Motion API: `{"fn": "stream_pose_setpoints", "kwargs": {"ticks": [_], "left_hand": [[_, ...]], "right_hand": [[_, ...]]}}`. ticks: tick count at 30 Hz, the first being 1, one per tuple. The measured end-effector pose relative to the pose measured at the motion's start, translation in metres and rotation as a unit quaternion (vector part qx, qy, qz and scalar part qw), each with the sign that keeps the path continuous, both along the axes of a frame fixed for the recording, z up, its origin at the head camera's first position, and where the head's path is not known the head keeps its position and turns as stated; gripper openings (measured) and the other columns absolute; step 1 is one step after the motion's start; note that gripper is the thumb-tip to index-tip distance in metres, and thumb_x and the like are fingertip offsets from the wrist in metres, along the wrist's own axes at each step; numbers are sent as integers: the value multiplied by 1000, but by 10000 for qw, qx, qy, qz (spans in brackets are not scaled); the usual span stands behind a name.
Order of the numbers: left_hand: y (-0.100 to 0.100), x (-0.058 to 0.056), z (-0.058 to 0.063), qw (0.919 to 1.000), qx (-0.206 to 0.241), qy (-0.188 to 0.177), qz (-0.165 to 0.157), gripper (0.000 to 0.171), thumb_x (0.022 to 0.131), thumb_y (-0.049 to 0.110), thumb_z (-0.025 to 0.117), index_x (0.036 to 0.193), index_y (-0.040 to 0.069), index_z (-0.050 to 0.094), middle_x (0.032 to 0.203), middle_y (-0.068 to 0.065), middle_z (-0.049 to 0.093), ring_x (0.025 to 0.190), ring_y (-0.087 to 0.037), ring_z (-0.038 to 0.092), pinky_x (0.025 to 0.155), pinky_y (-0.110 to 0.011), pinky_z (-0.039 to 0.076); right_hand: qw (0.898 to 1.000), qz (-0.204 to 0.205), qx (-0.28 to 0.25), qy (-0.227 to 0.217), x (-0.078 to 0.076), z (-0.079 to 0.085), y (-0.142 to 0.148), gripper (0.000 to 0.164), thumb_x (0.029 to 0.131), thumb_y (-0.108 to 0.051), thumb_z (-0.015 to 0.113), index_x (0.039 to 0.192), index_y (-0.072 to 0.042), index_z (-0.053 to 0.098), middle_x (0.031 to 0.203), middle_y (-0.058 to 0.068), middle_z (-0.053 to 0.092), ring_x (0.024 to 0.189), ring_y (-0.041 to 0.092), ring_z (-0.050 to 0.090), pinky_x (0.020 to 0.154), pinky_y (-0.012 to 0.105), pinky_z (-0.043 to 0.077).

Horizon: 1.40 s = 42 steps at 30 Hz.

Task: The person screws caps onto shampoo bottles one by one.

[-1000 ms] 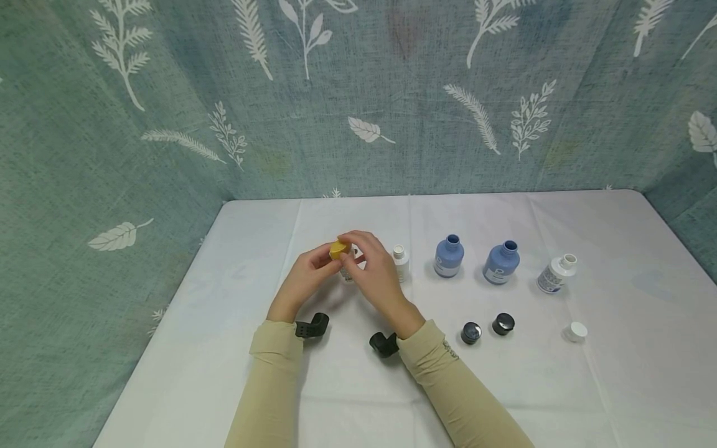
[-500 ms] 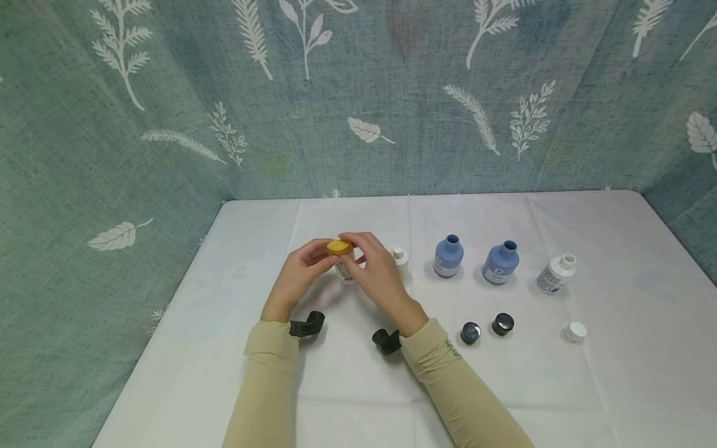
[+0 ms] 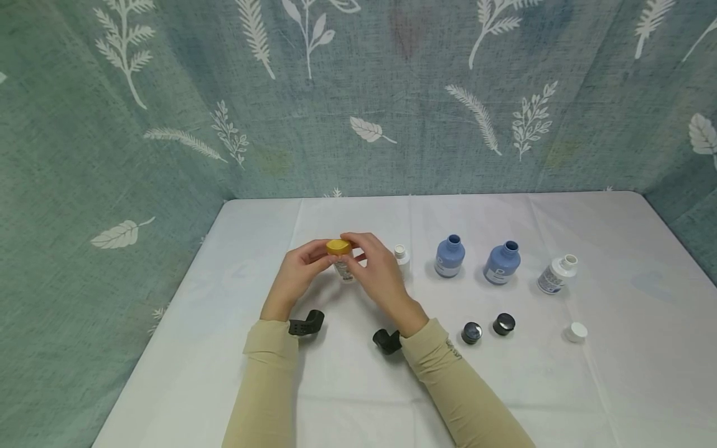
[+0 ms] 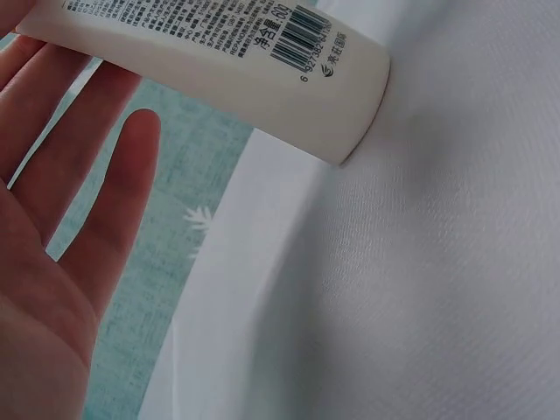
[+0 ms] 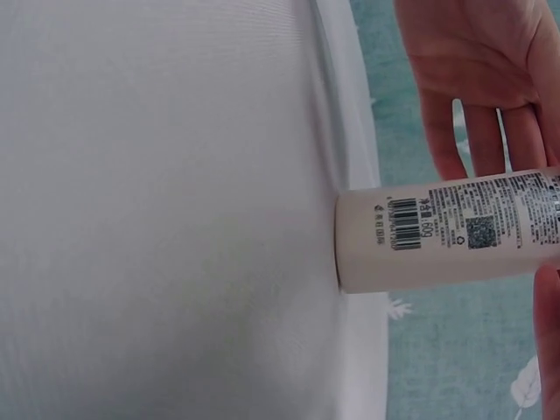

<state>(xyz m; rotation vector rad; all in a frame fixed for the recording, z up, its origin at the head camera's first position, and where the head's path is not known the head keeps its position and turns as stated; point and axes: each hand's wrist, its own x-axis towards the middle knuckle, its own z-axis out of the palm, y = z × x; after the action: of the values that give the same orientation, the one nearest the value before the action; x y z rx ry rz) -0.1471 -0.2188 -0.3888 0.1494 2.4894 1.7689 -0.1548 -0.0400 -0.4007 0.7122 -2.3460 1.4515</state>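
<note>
A white bottle (image 3: 344, 272) with printed text and a barcode stands with its base on the white cloth, a yellow cap (image 3: 338, 247) at its top. My left hand (image 3: 297, 272) pinches the cap from the left side. From the other side my right hand (image 3: 378, 272) holds it between thumb and fingertips. The left wrist view shows the lower body of the bottle (image 4: 289, 74), with the outer fingers of the left hand (image 4: 70, 184) extended beside it. In the right wrist view the bottle (image 5: 437, 232) lies sideways across the picture, below the right hand (image 5: 481, 70).
A small white bottle (image 3: 401, 261) stands just right of the right hand. Farther right are two uncapped blue bottles (image 3: 449, 256) (image 3: 501, 262) and an uncapped white bottle (image 3: 554, 275). Two black caps (image 3: 472, 333) (image 3: 504, 323) and a white cap (image 3: 576, 332) lie in front.
The yellow cap was tilted a second ago and now sits level over the bottle. My left hand has shifted slightly left; the right has barely moved.
</note>
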Motion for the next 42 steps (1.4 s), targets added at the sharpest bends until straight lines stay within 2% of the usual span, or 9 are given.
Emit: {"fn": "stream_pose_setpoints", "kwargs": {"ticks": [8, 16, 20, 24, 33, 37, 42], "left_hand": [[-9, 2, 1, 9995, -209, 157, 169, 41, 86, 35, 63, 122, 15, 58, 120, -6, 61, 114, -20, 55, 97, -42, 42], [-20, 4, 1, 9991, -25, 102, 404, 41, 86, 32, 64, 123, 14, 58, 122, -7, 61, 115, -20, 54, 98, -42, 41], [-21, 4, 0, 9992, 8, 92, 388, 42, 86, 31, 64, 124, 13, 57, 122, -7, 60, 115, -20, 54, 98, -42, 40], [-21, 4, -1, 9991, -25, 53, 423, 43, 86, 32, 64, 124, 14, 57, 123, -7, 60, 115, -21, 54, 98, -42, 40], [-21, 3, 0, 9994, 133, 62, 320, 47, 85, 32, 66, 128, 18, 53, 124, -7, 59, 115, -22, 54, 98, -42, 41], [-20, 3, 4, 9986, 159, 253, 429, 52, 86, 36, 63, 133, 20, 48, 130, -4, 55, 121, -20, 49, 100, -44, 38], [-13, 6, 16, 9921, 310, 906, 810, 45, 90, 38, 57, 132, 22, 47, 130, 1, 54, 124, -11, 45, 103, -39, 36]], "right_hand": [[9990, 380, -82, -207, 3, -1, -4, 42, 87, -12, 62, 128, -12, 51, 124, 0, 56, 110, 11, 55, 83, 21, 49], [9966, 735, 276, -268, 7, -1, -7, 53, 88, -12, 60, 138, -14, 41, 134, 1, 50, 119, 12, 49, 86, 21, 48], [9965, 690, 391, -254, 8, -1, -7, 53, 89, -14, 59, 139, -15, 40, 135, 0, 49, 119, 11, 49, 85, 20, 47], [9970, 607, 372, -300, 8, -1, -7, 52, 90, -14, 58, 138, -15, 41, 134, 1, 49, 118, 14, 50, 85, 24, 49], [9986, 395, 102, -329, 8, 6, -4, 43, 91, -13, 54, 133, -14, 47, 131, -1, 52, 116, 13, 51, 85, 29, 50], [9990, 360, 6, -255, 7, 15, 1, 39, 92, -14, 54, 131, -16, 49, 125, -3, 54, 111, 11, 54, 83, 25, 50], [9983, 482, -50, -338, 3, 28, 15, 34, 93, -19, 53, 128, -19, 52, 115, -6, 59, 101, 4, 56, 79, 23, 49]]}}
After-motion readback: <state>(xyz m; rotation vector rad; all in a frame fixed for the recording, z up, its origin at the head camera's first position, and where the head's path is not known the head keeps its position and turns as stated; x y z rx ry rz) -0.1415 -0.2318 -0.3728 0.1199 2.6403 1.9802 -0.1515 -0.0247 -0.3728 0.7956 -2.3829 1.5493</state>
